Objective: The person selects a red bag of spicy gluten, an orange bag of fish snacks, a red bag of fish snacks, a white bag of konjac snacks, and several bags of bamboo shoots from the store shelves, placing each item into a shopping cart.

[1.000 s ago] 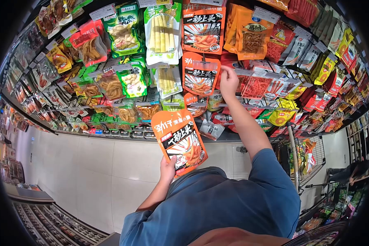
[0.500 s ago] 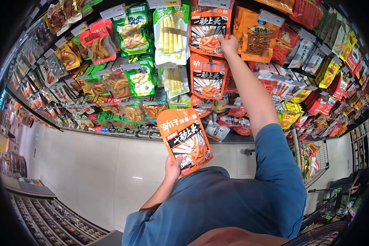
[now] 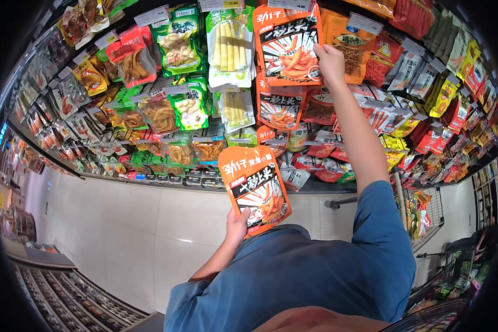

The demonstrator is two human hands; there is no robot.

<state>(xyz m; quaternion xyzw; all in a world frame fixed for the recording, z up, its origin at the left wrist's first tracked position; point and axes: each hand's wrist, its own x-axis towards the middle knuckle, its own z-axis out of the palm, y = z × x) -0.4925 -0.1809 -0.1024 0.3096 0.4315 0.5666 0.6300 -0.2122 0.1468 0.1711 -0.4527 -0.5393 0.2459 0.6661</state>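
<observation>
My left hand (image 3: 237, 225) grips an orange and black snack pouch (image 3: 260, 191) by its lower left edge, holding it out in front of my body with the printed front up. My right hand (image 3: 331, 61) is closed on the right edge of a matching orange snack pouch (image 3: 289, 48) at the upper rack, just under a price tag (image 3: 289, 4). More pouches of the same kind hang beneath it, such as a lower orange pouch (image 3: 281, 108). An orange-brown snack bag (image 3: 351, 44) hangs behind my right hand, partly covered by it.
Green bags (image 3: 177, 41) and pale yellow stick packs (image 3: 230, 44) hang to the left, with yellow packs (image 3: 448, 98) at the right. A wire shopping cart (image 3: 426, 221) stands on my right. Low shelving (image 3: 83, 299) lies behind at lower left, across the tiled floor (image 3: 122, 221).
My right hand has pulled the upper pouch toward me and slightly right, so it looks larger. The lower hanging pouches have tilted. My left hand's pouch has shifted slightly right.
</observation>
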